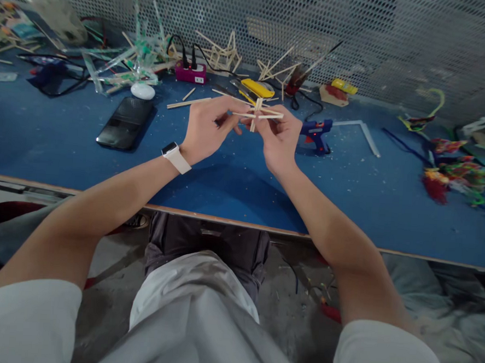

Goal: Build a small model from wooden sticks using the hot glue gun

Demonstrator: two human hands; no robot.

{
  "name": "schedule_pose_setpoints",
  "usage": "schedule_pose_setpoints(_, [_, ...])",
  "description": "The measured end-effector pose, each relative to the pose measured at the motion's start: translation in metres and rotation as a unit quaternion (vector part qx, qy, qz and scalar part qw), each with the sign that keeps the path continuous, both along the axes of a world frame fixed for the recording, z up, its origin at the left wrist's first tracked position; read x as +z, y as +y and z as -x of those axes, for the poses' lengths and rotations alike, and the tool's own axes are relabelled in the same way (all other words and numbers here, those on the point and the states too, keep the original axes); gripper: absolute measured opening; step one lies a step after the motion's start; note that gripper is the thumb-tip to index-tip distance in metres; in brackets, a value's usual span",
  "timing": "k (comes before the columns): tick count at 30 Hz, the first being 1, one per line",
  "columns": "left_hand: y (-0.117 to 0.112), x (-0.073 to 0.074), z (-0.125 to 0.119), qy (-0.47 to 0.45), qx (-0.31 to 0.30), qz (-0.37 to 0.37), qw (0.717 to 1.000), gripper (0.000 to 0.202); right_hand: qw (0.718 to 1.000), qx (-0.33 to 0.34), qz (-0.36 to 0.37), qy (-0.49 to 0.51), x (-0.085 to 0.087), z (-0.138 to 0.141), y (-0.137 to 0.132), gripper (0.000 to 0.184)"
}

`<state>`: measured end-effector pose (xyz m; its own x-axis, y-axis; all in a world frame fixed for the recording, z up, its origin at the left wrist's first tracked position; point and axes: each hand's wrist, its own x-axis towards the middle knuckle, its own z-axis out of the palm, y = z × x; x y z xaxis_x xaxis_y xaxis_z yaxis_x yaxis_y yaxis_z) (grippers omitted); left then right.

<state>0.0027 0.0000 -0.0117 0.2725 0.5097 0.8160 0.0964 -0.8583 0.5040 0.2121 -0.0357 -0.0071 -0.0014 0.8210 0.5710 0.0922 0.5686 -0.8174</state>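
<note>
Above the blue table, both my hands hold a small frame of thin wooden sticks [256, 115], joined crosswise. My left hand [211, 123], with a watch on its wrist, pinches the frame's left end between thumb and fingers. On the other side, my right hand [281, 137] grips it with the thumb in front and the fingers behind. A blue glue gun [317, 132] with a small red light lies just right of my right hand. Loose sticks [187, 103] rest left of my left hand, and a yellow utility knife [257, 88] lies behind the frame.
A black phone [125, 123] and a white oval object [143, 91] lie to the left. Farther back stand a magenta power adapter [190, 73] with plugged cords and stick structures [228, 54]. Bent clear glue sticks [368, 135] and a colourful tangle [452, 167] are at right.
</note>
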Motion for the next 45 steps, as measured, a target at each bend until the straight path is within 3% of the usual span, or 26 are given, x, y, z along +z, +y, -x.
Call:
schedule_pose_setpoints(13, [-0.003,0.002,-0.004,-0.017,0.004,0.026,1.000,0.045,0.999,-0.026,0.042,0.004,0.007,0.005,-0.005,0.069])
schedule_pose_setpoints(23, [-0.006,0.004,-0.004,-0.009,0.004,0.025,1.000,0.030,1.000,-0.006,0.018,0.013,-0.004,0.000,0.004,0.063])
schedule_pose_setpoints(45, [-0.012,0.007,-0.007,-0.019,0.025,0.023,0.999,0.038,1.000,0.006,0.020,0.015,-0.005,-0.002,0.003,0.063])
